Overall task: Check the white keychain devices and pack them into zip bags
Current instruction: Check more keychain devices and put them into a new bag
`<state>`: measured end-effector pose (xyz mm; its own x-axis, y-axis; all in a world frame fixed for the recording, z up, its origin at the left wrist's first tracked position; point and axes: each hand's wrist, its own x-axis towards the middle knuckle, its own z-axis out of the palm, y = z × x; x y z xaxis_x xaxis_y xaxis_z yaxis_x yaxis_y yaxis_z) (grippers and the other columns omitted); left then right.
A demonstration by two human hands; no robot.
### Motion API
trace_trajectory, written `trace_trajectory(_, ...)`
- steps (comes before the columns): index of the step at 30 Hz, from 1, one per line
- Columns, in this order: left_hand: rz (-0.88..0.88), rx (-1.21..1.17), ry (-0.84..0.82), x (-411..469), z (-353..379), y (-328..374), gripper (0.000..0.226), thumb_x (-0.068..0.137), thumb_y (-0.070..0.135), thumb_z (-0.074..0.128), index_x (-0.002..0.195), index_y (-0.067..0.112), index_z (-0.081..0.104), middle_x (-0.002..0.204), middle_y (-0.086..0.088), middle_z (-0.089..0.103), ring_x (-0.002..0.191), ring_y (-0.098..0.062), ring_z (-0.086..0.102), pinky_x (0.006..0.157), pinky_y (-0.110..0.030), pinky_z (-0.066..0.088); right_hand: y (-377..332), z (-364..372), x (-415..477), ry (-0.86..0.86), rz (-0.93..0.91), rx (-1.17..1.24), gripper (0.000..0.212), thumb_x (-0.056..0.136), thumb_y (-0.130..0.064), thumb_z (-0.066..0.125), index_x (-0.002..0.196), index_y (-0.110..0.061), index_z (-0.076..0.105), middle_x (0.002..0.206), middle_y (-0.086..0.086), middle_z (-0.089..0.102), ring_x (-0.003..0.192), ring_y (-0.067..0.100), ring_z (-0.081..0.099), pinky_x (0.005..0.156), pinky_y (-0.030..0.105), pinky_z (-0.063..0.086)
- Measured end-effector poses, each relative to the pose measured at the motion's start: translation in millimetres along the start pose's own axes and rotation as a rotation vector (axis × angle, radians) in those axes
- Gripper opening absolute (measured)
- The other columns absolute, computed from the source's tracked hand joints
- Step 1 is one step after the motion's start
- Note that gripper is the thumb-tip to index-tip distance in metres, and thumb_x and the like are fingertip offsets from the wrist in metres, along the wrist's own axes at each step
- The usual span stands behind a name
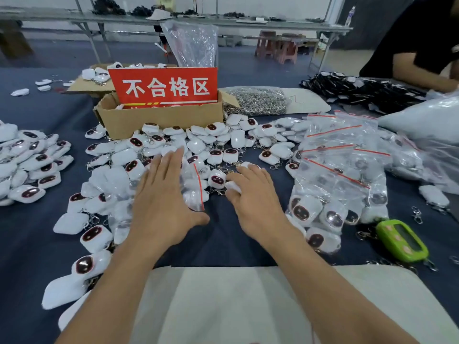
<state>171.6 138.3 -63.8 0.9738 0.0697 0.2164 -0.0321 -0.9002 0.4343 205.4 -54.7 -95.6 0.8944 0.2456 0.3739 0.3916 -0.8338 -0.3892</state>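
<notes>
Both hands are out over the middle of the desk [223, 242]. The left hand [161, 194] lies flat, fingers straight and together, thumb spread wide, pressing down on a zip bag [194, 197] that has white shapes inside. The right hand [253, 202] is bent, with a white device [233, 186] pinched between thumb and forefinger, and its other fingertips sit on more of the pile. Between the two hands lies one face-up device with a dark screen [217, 179].

Loose devices [198, 142] lie in a thick heap across the middle of the desk, key rings tangled among them, crowding right up to both hands. A second heap [29, 160] sits at the left edge. Behind the middle heap stands a cardboard box [159, 121] with a red sign [164, 86] stuck in it, and a clear sack [191, 43] rises behind that. Just right of the box is a bag of metal chains [255, 100].

Towards the right edge, zip bags with red strips [335, 155] are stacked up, some of them filled. A green gadget [402, 240] lies near the front right. At the far right corner there are black packs [360, 91], and another person's arm [419, 70] reaches over them. A white cloth [248, 306] covers the near edge.
</notes>
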Motion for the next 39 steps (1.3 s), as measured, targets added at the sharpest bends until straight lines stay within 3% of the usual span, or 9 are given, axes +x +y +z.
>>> trace_trajectory(3, 0.105, -0.087, 0.018, -7.2, -11.3, 23.1, 0.139, 0.051, 0.052, 0.092, 0.16, 0.042, 0.007, 0.169, 0.016, 0.013, 0.156, -0.006, 0.002, 0.125, -0.035, 0.012, -7.9, -11.1, -9.7, 0.052, 0.033, 0.127, 0.02, 0.096, -0.016, 0.064, 0.114, -0.018, 0.073, 0.143, 0.002, 0.057, 0.141, 0.027, 0.038, 0.118, 0.044, 0.028)
trace_trajectory(5, 0.152, -0.276, 0.081, -17.4, -12.5, 41.9, 0.114, 0.056, 0.052, 0.084, 0.153, 0.05, 0.024, 0.16, 0.023, 0.031, 0.15, -0.003, 0.024, 0.116, -0.028, 0.029, -15.6, -24.2, -19.1, 0.086, 0.137, 0.353, 0.02, 0.095, -0.013, 0.064, 0.107, -0.025, 0.074, 0.124, -0.01, 0.067, 0.124, 0.017, 0.052, 0.107, 0.038, 0.041)
trace_trajectory(8, 0.114, -0.602, 0.095, -34.9, -0.4, 66.5, 0.057, 0.076, 0.034, 0.077, 0.127, 0.052, 0.058, 0.116, 0.027, 0.064, 0.107, 0.004, 0.062, 0.083, -0.01, 0.046, -27.4, -44.9, -36.5, 0.118, 0.298, 0.64, 0.019, 0.099, -0.017, 0.056, 0.097, -0.032, 0.067, 0.08, -0.013, 0.068, 0.079, 0.011, 0.063, 0.075, 0.036, 0.053)
trace_trajectory(12, -0.036, -0.808, 0.012, -51.1, 23.2, 87.1, 0.008, 0.088, 0.039, 0.071, 0.094, 0.042, 0.069, 0.073, 0.013, 0.071, 0.062, -0.003, 0.063, 0.059, -0.011, 0.044, -32.4, -55.1, -64.1, 0.139, 0.345, 0.659, 0.026, 0.098, -0.008, 0.05, 0.093, -0.026, 0.067, 0.077, -0.006, 0.068, 0.069, 0.008, 0.058, 0.059, 0.016, 0.043)
trace_trajectory(18, -0.079, -0.756, -0.092, -50.9, 41.6, 82.4, 0.019, 0.09, 0.027, 0.071, 0.101, 0.041, 0.074, 0.085, 0.019, 0.077, 0.085, 0.0, 0.071, 0.08, -0.021, 0.053, -23.1, -50.3, -79.7, -0.038, 0.352, 0.567, 0.042, 0.091, -0.007, 0.058, 0.121, -0.036, 0.067, 0.1, -0.014, 0.075, 0.094, 0.003, 0.068, 0.084, 0.018, 0.052)
trace_trajectory(23, -0.03, -0.931, -0.17, -41.1, 35.3, 71.9, 0.051, 0.097, 0.007, 0.063, 0.094, 0.056, 0.077, 0.099, 0.019, 0.078, 0.096, -0.001, 0.072, 0.08, -0.011, 0.05, -15.6, -50.3, -70.6, 0.026, 0.566, 0.975, 0.022, 0.096, -0.009, 0.062, 0.098, -0.028, 0.072, 0.086, 0.001, 0.075, 0.064, 0.017, 0.07, 0.06, 0.03, 0.059)
trace_trajectory(28, -0.093, -0.992, -0.247, -37.9, 39.5, 66.4, 0.044, 0.098, 0.001, 0.06, 0.101, 0.04, 0.08, 0.101, 0.007, 0.08, 0.098, -0.012, 0.073, 0.086, -0.019, 0.055, -14.1, -46.9, -69.4, 0.032, 0.604, 1.016, 0.031, 0.101, -0.008, 0.058, 0.081, -0.026, 0.072, 0.079, 0.004, 0.074, 0.057, 0.026, 0.071, 0.055, 0.034, 0.06)
trace_trajectory(33, -0.145, -1.108, -0.289, -40.6, 37.0, 68.3, 0.026, 0.081, 0.018, 0.066, 0.099, 0.027, 0.083, 0.096, -0.006, 0.08, 0.09, -0.016, 0.074, 0.088, -0.035, 0.059, -13.9, -51.1, -69.1, 0.002, 0.636, 1.163, 0.039, 0.097, -0.001, 0.061, 0.068, -0.025, 0.073, 0.085, 0.012, 0.076, 0.075, 0.025, 0.074, 0.061, 0.032, 0.061)
trace_trajectory(39, -0.112, -1.101, -0.277, -42.3, 34.8, 65.2, 0.023, 0.079, 0.024, 0.07, 0.096, 0.03, 0.084, 0.095, -0.012, 0.079, 0.092, -0.032, 0.073, 0.093, -0.048, 0.057, -12.1, -47.5, -67.2, 0.015, 0.669, 1.089, 0.02, 0.093, 0.0, 0.063, 0.077, -0.011, 0.068, 0.082, 0.016, 0.074, 0.059, 0.025, 0.068, 0.071, 0.046, 0.063)
